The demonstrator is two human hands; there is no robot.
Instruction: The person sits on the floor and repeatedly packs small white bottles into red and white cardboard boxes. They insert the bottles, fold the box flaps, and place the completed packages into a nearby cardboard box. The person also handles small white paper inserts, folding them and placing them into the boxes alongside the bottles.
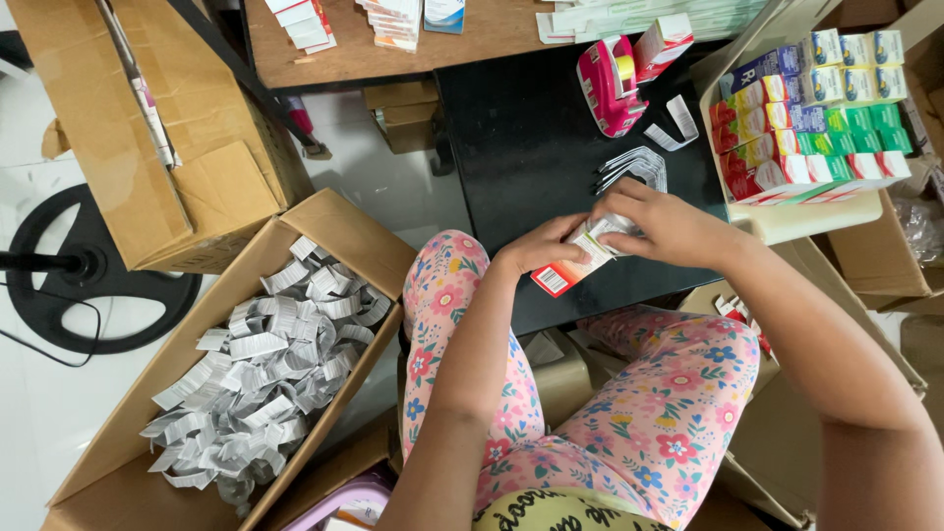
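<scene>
While the person sits with floral-trousered knees drawn up under the black table (531, 147), both hands meet at its near edge around a small carton (575, 261), white and grey with a red end that carries a barcode. The left hand (539, 248) clasps the carton's lower, red end from the side, fingers curled under it; the right hand (669, 224) closes over the upper end from above, hiding most of that part. The carton tilts, its red end pointing down toward the left knee. Just beyond the right hand, a small fan of flat grey folded sheets (634, 165) lies on the table, and farther back stands a pink tape dispenser (610, 87). To the right, touching the table's edge, a cream tray (816, 218) holds rows of red, green and blue cartons. On the floor to the left, well apart from the hands, an open cardboard box (339, 231) is heaped with crumpled white paper strips (261, 369).
</scene>
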